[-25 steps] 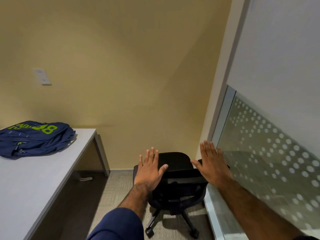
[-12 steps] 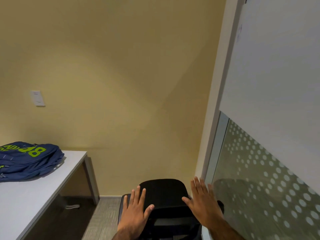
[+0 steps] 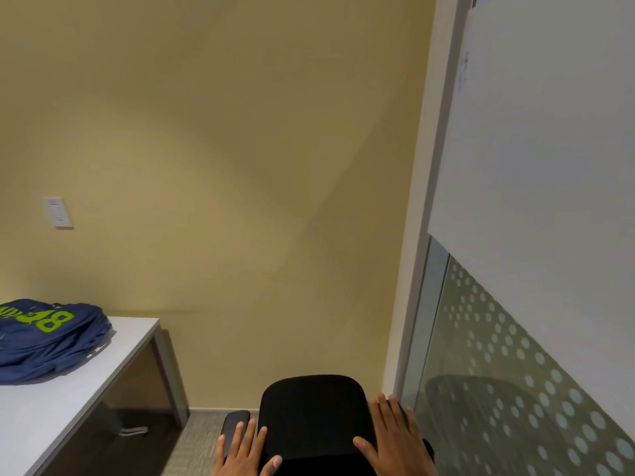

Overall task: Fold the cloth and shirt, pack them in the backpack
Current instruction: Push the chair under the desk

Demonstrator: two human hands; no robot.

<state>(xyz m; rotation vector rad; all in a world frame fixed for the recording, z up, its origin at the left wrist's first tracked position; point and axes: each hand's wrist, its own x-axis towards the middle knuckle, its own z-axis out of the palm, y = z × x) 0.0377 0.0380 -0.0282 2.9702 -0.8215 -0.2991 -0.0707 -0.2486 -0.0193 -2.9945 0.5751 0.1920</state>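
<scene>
Head view is mostly yellow wall (image 3: 223, 166), so the room to move is found low in the frame. A white table (image 3: 86, 400) is set against that wall on the left, its right edge and corner leg ending at a strip of grey carpet (image 3: 202, 438). That strip is the only open floor seen, squeezed between the table leg and a black chair (image 3: 312, 417). On the right the chair is hemmed in by a dotted glass panel (image 3: 515, 389), with a white board (image 3: 549, 132) above it.

The backpack (image 3: 48, 338), blue with green lettering, is laid flat at the far end of the table close to the wall, near the right edge but not over it, and is cut off by the left side of the frame. A light switch (image 3: 59, 213) is mounted on the wall above it.

Both hands are held out flat, palms down, fingers straight and spread, nothing gripped. The left hand (image 3: 245, 455) is seen over the chair's left armrest and the edge of the backrest; the right hand (image 3: 395, 441) is over the backrest's right side. Whether the chair is actually touched can't be told.
</scene>
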